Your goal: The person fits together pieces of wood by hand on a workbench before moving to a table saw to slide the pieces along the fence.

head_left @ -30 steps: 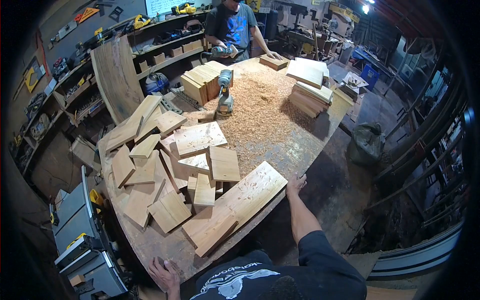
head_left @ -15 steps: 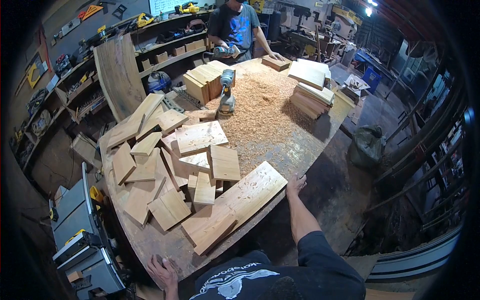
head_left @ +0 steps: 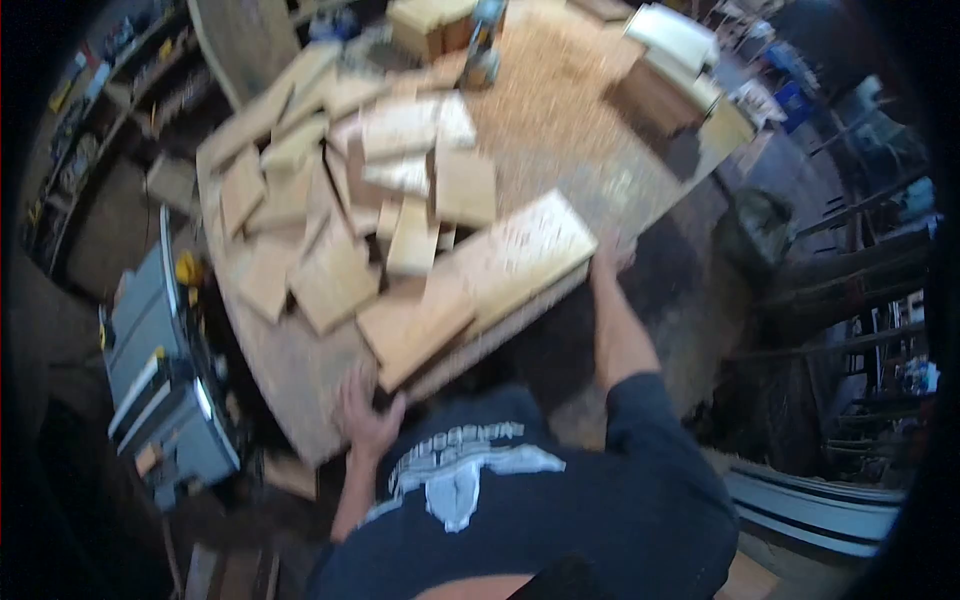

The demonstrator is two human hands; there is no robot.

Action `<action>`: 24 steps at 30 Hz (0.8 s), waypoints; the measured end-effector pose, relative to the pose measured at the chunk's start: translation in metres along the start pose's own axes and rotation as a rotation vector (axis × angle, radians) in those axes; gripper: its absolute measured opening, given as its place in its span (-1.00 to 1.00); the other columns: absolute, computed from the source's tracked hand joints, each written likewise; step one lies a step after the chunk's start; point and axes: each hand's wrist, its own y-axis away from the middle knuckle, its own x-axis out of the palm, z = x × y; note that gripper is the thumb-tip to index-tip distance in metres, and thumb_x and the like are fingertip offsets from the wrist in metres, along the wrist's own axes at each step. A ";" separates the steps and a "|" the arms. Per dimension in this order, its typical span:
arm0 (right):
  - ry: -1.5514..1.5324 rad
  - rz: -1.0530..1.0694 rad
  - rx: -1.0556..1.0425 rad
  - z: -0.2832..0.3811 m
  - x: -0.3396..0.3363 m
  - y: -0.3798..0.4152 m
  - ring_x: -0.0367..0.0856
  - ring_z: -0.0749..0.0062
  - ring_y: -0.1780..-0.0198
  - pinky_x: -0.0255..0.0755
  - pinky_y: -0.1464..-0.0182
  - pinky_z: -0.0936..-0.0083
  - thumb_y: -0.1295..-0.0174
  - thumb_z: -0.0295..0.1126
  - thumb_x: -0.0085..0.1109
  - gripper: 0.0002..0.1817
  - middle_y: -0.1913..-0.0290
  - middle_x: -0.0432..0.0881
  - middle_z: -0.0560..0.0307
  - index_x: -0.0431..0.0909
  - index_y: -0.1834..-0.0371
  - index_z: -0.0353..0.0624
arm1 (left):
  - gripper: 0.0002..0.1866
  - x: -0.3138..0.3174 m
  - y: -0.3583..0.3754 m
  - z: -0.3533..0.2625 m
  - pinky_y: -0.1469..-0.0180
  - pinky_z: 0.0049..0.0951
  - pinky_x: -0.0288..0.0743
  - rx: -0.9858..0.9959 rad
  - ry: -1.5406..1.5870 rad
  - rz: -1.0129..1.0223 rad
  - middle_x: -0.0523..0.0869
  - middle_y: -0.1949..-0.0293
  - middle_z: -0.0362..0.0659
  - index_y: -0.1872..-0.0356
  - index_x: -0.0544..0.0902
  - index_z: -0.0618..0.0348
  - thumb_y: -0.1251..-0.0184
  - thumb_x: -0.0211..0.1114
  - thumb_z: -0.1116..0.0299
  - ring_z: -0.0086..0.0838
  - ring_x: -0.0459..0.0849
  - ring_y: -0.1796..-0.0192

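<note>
My left hand (head_left: 370, 410) is at the table's near edge, thumb and fingers apart, holding nothing, just below a short light board (head_left: 415, 330). That board lies partly over a long plank (head_left: 525, 250) strewn with shavings. Beside the plank's far right end, my right hand (head_left: 612, 258) rests at the table edge, blurred, its fingers hard to make out. Left of the plank lies a loose pile of cut boards (head_left: 335, 280). A grey-blue power tool (head_left: 483, 60) stands beyond them, near the wood shavings (head_left: 550, 80).
Stacked boards (head_left: 665, 85) sit at the table's far right and another stack (head_left: 430, 25) at the far left. A table saw (head_left: 165, 370) stands left of the table (head_left: 290, 375). A dark bag (head_left: 760, 225) is on the right, by racks of material.
The view has tilted downward, and the co-worker is out of frame. My left hand has moved right along the table edge, closer to the short board. The picture is now blurred.
</note>
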 end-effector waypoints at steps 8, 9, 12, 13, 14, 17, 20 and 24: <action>-0.019 0.007 0.038 0.008 0.000 0.011 0.08 -0.41 -0.57 0.04 -0.59 -0.03 -0.48 -0.11 0.05 -0.19 -0.48 0.19 -0.65 0.06 -0.53 -0.57 | -0.55 0.004 -0.023 -0.040 -0.16 -0.12 0.55 0.049 0.108 -0.026 0.73 0.04 0.07 -0.12 0.67 0.21 -0.18 0.55 0.42 0.02 0.66 -0.06; -0.018 0.013 0.038 0.006 0.004 0.010 0.08 -0.41 -0.57 0.04 -0.59 -0.03 -0.48 -0.11 0.05 -0.19 -0.48 0.19 -0.65 0.06 -0.53 -0.57 | -0.55 0.010 -0.026 -0.045 -0.14 -0.13 0.56 0.036 0.119 -0.017 0.73 0.04 0.07 -0.11 0.68 0.19 -0.17 0.56 0.41 0.01 0.67 -0.04; -0.015 -0.057 -0.016 -0.003 0.011 0.005 0.22 -0.41 -0.46 0.12 -0.52 -0.10 -0.50 -0.12 0.06 -0.30 -0.37 0.37 -0.52 0.20 -0.43 -0.55 | -0.52 0.026 -0.047 -0.069 -0.25 -0.11 0.49 -0.021 0.087 0.021 0.72 0.00 0.08 -0.17 0.66 0.20 -0.25 0.53 0.28 0.00 0.63 -0.13; -0.013 -0.041 -0.017 0.003 0.006 0.009 0.22 -0.41 -0.46 0.12 -0.52 -0.10 -0.50 -0.12 0.06 -0.30 -0.37 0.37 -0.52 0.20 -0.43 -0.55 | -0.47 0.031 -0.051 -0.076 -0.29 -0.10 0.45 -0.059 0.023 0.046 0.71 -0.04 0.09 -0.23 0.64 0.21 -0.29 0.52 0.22 0.00 0.61 -0.18; -0.021 0.001 0.008 0.009 -0.001 0.013 0.21 -0.41 -0.46 0.12 -0.52 -0.11 -0.50 -0.13 0.06 -0.29 -0.38 0.35 -0.52 0.17 -0.45 -0.55 | -0.47 0.038 -0.052 -0.084 -0.29 -0.10 0.45 -0.069 0.012 0.042 0.71 -0.04 0.09 -0.23 0.64 0.21 -0.29 0.52 0.22 0.00 0.61 -0.18; 0.026 0.060 0.055 0.008 -0.002 0.014 0.16 -0.42 -0.49 0.12 -0.53 -0.14 -0.51 -0.12 0.02 -0.26 -0.43 0.29 -0.52 0.08 -0.50 -0.52 | -0.35 0.053 -0.050 -0.102 -0.38 -0.04 0.35 0.029 0.030 -0.221 0.65 -0.19 0.15 -0.37 0.54 0.24 -0.36 0.47 0.12 0.02 0.54 -0.27; 0.071 0.111 0.063 0.008 -0.001 0.010 0.11 -0.47 -0.52 0.14 -0.52 -0.17 -0.52 -0.08 -0.02 -0.21 -0.44 0.22 -0.59 -0.01 -0.53 -0.51 | -0.29 0.061 -0.034 -0.108 -0.48 0.08 0.21 0.026 -0.081 -0.346 0.46 -0.41 0.22 -0.43 0.46 0.29 -0.39 0.43 0.10 0.11 0.39 -0.41; 0.110 0.162 0.060 0.007 0.000 0.011 0.13 -0.50 -0.50 0.22 -0.47 -0.18 -0.51 -0.08 -0.03 -0.18 -0.45 0.05 -0.74 -0.10 -0.55 -0.50 | -0.26 0.073 -0.013 -0.138 -0.53 0.18 0.09 0.077 -0.332 -0.255 0.29 -0.54 0.20 -0.45 0.43 0.32 -0.36 0.41 0.13 0.18 0.26 -0.49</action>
